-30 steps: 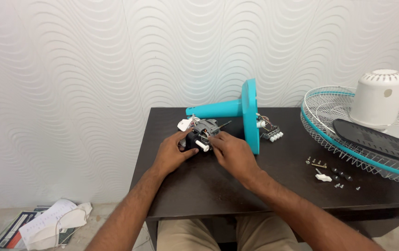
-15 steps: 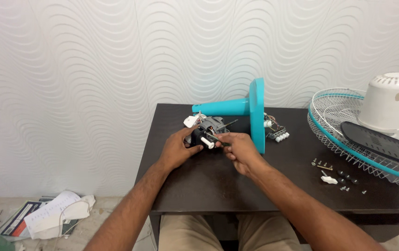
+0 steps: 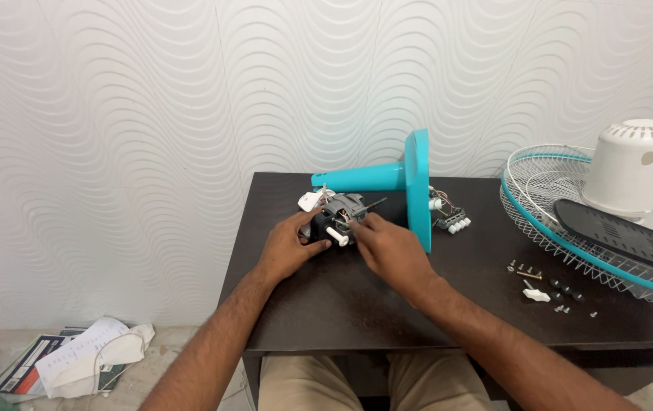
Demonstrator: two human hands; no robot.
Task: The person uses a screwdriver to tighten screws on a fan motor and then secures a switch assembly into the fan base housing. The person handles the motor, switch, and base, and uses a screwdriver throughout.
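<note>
Fan motor [image 3: 339, 218] sits on dark table [image 3: 387, 304], near the back edge, just beside teal stand base [image 3: 416, 186]. My L hand [image 3: 287, 245] grips motor body from the side, fingers curled on it. R hand [image 3: 389, 245] fingertips pinch at motor front by the white shaft. Est.: dense, rigid, heavy for its size; wires fragile. Hold by metal housing, not leads. Loose screws [image 3: 551, 288] lie well apart to the right.

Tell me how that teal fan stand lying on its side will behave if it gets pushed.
The teal fan stand looks like stiff plastic. It rests on its base edge and tube, so a nudge would probably pivot or rock it. It seems light for its size.
</note>
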